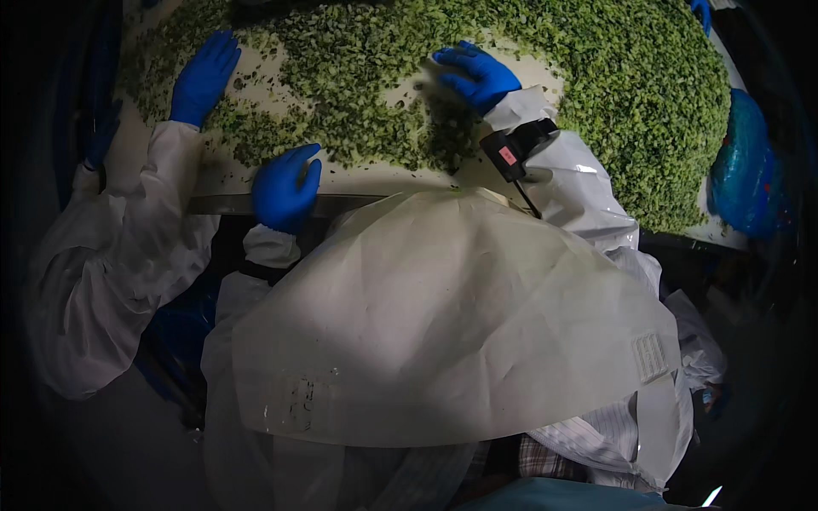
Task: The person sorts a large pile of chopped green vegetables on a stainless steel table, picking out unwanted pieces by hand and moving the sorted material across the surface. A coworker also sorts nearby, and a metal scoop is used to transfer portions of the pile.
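Note:
My left hand [287, 188], in a blue glove, hovers by the near edge of a pale work table [358, 179]. Its thumb stands apart from curved fingers, and nothing shows in its grasp. Farther in, my right hand [479, 76], also gloved in blue, is over a bare patch of the tabletop with its fingers spread. No object is visible in it. Chopped green vegetable pieces [358, 96] lie loosely around that patch. To the right they form a thick layer [639, 115]. A black device [505, 153] is strapped on my right forearm.
A co-worker's blue-gloved hand [204, 80] lies flat at the left of the greens, with another gloved hand [102, 134] farther left. Part of another blue glove [701, 14] shows top right. Blue plastic [741, 166] borders the table's right end. A translucent whitish sheet [447, 319] covers my front.

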The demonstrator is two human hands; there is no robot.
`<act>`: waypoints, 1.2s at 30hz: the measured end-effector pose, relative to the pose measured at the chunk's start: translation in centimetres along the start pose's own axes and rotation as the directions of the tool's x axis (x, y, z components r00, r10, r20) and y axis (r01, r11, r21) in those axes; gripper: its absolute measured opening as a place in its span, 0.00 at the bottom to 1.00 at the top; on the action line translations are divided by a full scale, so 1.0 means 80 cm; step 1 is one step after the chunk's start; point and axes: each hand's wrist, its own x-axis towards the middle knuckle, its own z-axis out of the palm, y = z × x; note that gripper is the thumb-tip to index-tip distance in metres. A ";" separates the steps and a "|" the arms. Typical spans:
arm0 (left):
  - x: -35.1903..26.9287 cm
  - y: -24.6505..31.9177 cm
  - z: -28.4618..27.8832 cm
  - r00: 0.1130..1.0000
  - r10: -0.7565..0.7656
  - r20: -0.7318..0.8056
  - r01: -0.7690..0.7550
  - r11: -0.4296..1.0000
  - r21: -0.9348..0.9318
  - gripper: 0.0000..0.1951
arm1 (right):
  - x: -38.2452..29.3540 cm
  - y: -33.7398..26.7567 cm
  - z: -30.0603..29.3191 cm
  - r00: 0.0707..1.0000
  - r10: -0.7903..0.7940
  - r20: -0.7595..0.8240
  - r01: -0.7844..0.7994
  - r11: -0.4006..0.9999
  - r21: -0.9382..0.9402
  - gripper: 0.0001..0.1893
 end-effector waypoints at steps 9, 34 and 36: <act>0.004 0.000 0.004 0.999 -0.043 -0.014 0.042 0.996 -0.083 0.18 | -0.252 0.272 -0.160 0.685 0.420 -0.595 -0.677 0.669 -0.308 0.29; 0.050 0.013 0.024 0.643 0.297 0.706 0.169 0.844 -0.509 0.22 | -0.327 0.063 -0.037 0.889 0.329 -0.319 -0.337 0.941 0.031 0.29; 0.073 0.010 0.033 0.762 0.120 0.636 0.175 0.908 -0.381 0.21 | -0.335 0.060 -0.042 0.866 0.411 -0.283 -0.419 0.907 0.037 0.27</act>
